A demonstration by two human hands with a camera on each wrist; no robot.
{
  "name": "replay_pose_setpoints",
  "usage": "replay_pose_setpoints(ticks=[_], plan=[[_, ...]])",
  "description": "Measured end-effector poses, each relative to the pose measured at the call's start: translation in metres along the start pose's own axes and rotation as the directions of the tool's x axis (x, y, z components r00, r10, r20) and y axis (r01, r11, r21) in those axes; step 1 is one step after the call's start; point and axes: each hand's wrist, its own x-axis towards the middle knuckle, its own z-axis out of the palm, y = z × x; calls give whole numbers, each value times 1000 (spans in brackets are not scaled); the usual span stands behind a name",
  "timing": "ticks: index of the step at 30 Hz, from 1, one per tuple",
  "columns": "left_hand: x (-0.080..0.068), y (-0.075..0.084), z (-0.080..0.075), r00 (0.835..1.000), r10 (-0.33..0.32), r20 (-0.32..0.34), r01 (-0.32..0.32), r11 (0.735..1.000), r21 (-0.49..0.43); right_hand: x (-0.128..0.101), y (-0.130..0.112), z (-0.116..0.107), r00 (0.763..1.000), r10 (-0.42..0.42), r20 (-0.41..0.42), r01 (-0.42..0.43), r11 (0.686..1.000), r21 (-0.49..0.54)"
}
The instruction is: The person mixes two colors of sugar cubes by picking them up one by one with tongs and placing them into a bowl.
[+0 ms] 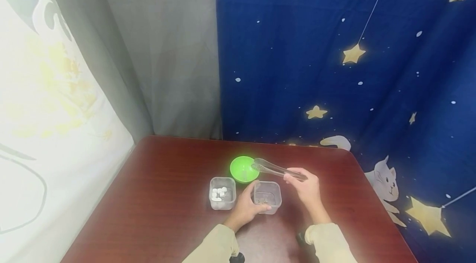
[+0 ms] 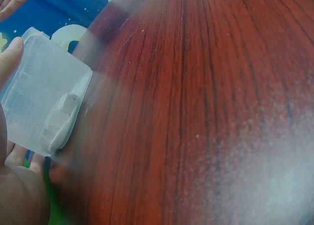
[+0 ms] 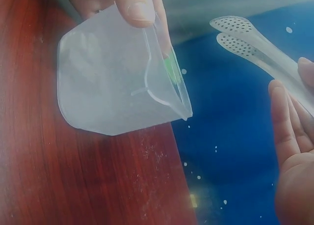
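Left hand (image 1: pixel 245 207) gripping clear tub (image 1: pixel 267 196) on the red table (image 1: pixel 167 213); right hand (image 1: pixel 306 188) pinching plastic tongs (image 1: pixel 277 169), tips over green bowl (image 1: pixel 243 169), beside tub of white pieces (image 1: pixel 222 193).

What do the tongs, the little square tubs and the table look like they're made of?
The tongs look like clear plastic: light passes through them and the tips are dotted with small holes. The tub in the left hand seems to be frosted, see-through plastic with thin walls, as does the other tub. The table appears to be glossy reddish wood or veneer with dark grain lines.
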Motion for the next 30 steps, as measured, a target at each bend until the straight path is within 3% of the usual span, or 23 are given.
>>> replay_pose_setpoints(ticks=[8, 13, 16, 20, 26, 30], plan=[[0, 1, 1, 1000, -14, 0, 14, 1000, -6, 1, 27, -14, 1000, 1, 10, -1, 1000, -9], [0, -1, 2, 1000, -6, 0, 6, 1000, -23, -1, 25, -23, 995, 57, 81, -54, 998, -39], [1, -2, 2, 1000, 4, 2, -4, 999, -49, -4, 11, -27, 988, 72, 133, -60, 994, -94], [1, -1, 1, 1000, -2, 4, 3, 998, -56, -7, -1, -32, 979, 57, 195, -21, 983, -180], [1, 0, 1, 1000, 5, 0, -5, 999, -53, -2, 25, -44, 965, 44, 260, 27, 964, -263], [0, 1, 1, 1000, 10, 11, -9, 998, -66, -4, 26, -42, 955, 37, 294, 56, 952, -302]])
